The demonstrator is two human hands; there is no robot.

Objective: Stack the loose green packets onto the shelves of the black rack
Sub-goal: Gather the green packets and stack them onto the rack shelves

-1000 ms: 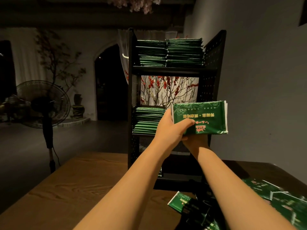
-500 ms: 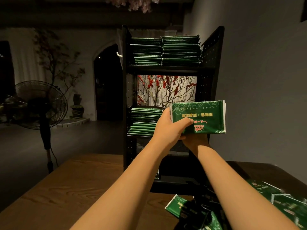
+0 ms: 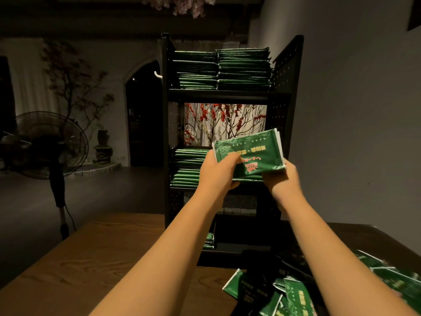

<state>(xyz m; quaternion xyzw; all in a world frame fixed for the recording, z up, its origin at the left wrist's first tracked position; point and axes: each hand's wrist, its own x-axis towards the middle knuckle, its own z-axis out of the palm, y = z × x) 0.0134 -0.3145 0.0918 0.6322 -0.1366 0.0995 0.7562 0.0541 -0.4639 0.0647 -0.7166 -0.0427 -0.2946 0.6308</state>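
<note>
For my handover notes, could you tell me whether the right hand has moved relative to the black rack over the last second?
Yes. The right hand has shifted rightward from under the middle of the packet bundle to its right end, nearer the black rack's right panel.

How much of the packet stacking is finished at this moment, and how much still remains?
Done: the rack's top shelf holds two full stacks, and the middle shelf one stack on its left. In hand: the left hand and right hand hold a bundle at the middle shelf's right. Left: loose packets on the table.
</note>
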